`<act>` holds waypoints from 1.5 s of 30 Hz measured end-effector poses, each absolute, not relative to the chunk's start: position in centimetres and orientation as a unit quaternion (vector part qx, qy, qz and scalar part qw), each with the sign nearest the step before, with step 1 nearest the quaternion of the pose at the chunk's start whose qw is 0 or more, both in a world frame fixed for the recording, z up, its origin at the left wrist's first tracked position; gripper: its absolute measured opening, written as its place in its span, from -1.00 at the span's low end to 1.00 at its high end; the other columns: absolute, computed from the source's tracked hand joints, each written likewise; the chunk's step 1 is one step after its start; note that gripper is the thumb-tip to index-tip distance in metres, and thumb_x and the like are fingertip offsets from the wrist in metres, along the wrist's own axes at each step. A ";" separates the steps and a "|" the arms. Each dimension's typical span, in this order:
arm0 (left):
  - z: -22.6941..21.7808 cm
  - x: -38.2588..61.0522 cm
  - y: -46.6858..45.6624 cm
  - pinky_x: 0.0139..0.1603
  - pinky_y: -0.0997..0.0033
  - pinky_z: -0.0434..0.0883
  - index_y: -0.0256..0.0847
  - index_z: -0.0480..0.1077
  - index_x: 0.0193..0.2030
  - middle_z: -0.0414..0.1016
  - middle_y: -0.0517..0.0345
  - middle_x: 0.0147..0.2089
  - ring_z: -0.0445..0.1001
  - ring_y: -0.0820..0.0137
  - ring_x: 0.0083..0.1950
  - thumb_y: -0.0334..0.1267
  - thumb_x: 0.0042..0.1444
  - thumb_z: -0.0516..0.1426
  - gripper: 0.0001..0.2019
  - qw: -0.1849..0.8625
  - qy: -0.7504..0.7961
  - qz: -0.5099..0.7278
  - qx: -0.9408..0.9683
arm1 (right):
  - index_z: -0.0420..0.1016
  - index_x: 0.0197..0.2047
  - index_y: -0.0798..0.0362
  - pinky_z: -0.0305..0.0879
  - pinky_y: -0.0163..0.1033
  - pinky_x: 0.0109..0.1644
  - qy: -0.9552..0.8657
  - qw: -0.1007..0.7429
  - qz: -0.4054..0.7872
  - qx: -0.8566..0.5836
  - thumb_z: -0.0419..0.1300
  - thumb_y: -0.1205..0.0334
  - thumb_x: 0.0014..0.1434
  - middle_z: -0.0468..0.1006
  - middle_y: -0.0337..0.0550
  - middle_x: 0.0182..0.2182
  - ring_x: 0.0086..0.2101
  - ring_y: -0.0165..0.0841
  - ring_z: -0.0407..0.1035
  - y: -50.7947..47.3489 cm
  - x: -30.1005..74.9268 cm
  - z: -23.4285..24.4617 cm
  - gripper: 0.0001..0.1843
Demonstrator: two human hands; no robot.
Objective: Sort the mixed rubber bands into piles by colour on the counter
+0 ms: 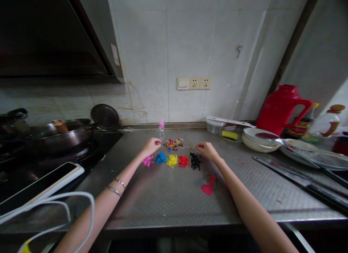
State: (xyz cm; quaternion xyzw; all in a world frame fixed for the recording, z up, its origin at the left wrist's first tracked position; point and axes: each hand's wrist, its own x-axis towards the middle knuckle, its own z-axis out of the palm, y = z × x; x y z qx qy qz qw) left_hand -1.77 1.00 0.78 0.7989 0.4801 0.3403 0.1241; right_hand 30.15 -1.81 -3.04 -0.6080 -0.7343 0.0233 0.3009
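Observation:
On the metal counter lies a mixed heap of small colourful rubber bands (173, 144). In front of it a row of piles is sorted by colour: pink bands (148, 160), blue bands (161, 158), yellow bands (172, 160), red bands (183, 161) and black bands (195, 161). My left hand (152, 146) is closed in a pinch just left of the mixed heap, above the pink pile. Above and right of the black pile, my right hand (208, 150) also pinches its fingertips together. Whatever either hand holds is too small to make out.
A small clear bottle with a pink top (161, 129) stands behind the heap. Torn red pieces (208, 186) lie near my right forearm. Bowls (259, 142), a knife (293, 178) and a red thermos (281, 109) are right; a stove pan (62, 135) and white cable (81, 195) left.

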 end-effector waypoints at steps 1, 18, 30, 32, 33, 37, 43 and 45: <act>0.7 -3.1 1.4 -0.26 0.46 0.31 -0.33 0.47 -0.32 0.50 0.05 -0.36 0.41 0.39 -0.33 -0.37 -0.12 0.07 -0.78 0.136 0.500 0.346 0.782 | 0.54 -0.36 0.09 0.15 -0.40 -0.37 -0.735 0.302 0.026 -0.607 0.03 0.14 0.00 0.54 -0.12 -0.44 -0.43 -0.39 0.36 -1.8 30.1 -3.1 -0.70; -0.8 -8.8 1.2 -0.49 0.56 0.28 -0.31 0.49 -0.37 0.51 0.08 -0.44 0.38 0.48 -0.49 -0.46 -0.15 0.09 -0.82 0.227 0.642 0.425 0.596 | 0.52 -0.28 0.05 0.20 -0.39 -0.31 -0.767 0.296 0.061 -0.566 0.08 0.19 -0.03 0.54 -0.14 -0.37 -0.38 -0.38 0.37 -0.7 27.9 -3.3 -0.73; -1.2 -9.0 0.9 -0.59 0.59 0.20 -0.33 0.48 -0.34 0.49 0.07 -0.48 0.31 0.54 -0.59 -0.47 -0.13 0.08 -0.80 0.222 0.647 0.425 0.593 | 0.48 -0.20 0.04 0.14 -0.45 -0.37 -0.796 0.238 0.089 -0.550 0.15 0.24 -0.09 0.51 -0.20 -0.42 -0.41 -0.43 0.34 3.7 25.1 -4.2 -0.69; -1.3 -9.3 1.1 -0.59 0.59 0.21 -0.33 0.48 -0.33 0.51 0.05 -0.42 0.32 0.54 -0.58 -0.46 -0.12 0.08 -0.80 0.220 0.648 0.426 0.592 | 0.47 -0.20 0.04 0.12 -0.45 -0.41 -0.796 0.237 0.089 -0.551 0.15 0.22 -0.08 0.50 -0.21 -0.44 -0.44 -0.44 0.33 4.2 25.0 -4.6 -0.69; -1.4 -9.4 1.2 -0.58 0.60 0.21 -0.33 0.48 -0.33 0.51 0.04 -0.40 0.32 0.54 -0.58 -0.46 -0.12 0.08 -0.80 0.219 0.649 0.426 0.591 | 0.47 -0.20 0.04 0.11 -0.44 -0.42 -0.796 0.238 0.087 -0.549 0.15 0.21 -0.08 0.50 -0.21 -0.46 -0.45 -0.44 0.32 4.4 25.0 -4.8 -0.69; -1.8 -9.7 1.6 -0.57 0.60 0.24 -0.34 0.48 -0.31 0.51 0.02 -0.37 0.34 0.53 -0.56 -0.46 -0.11 0.08 -0.79 0.220 0.654 0.419 0.590 | 0.47 -0.19 0.02 0.05 -0.44 -0.47 -0.805 0.243 0.077 -0.536 0.14 0.22 -0.06 0.47 -0.23 -0.50 -0.50 -0.47 0.28 4.7 24.8 -5.2 -0.70; -2.2 -9.9 1.8 -0.53 0.59 0.26 -0.32 0.48 -0.32 0.52 0.04 -0.39 0.37 0.52 -0.53 -0.45 -0.11 0.09 -0.80 0.225 0.654 0.418 0.589 | 0.47 -0.21 0.04 0.03 -0.44 -0.50 -0.807 0.249 0.083 -0.529 0.14 0.24 -0.06 0.44 -0.25 -0.55 -0.54 -0.48 0.25 4.2 24.6 -4.7 -0.71; -2.3 -10.0 1.8 -0.53 0.59 0.27 -0.32 0.48 -0.31 0.52 0.04 -0.40 0.37 0.52 -0.53 -0.45 -0.10 0.08 -0.80 0.225 0.650 0.420 0.592 | 0.46 -0.20 0.04 0.05 -0.44 -0.48 -0.807 0.247 0.088 -0.529 0.14 0.25 -0.07 0.45 -0.25 -0.55 -0.53 -0.48 0.26 4.0 24.5 -4.5 -0.70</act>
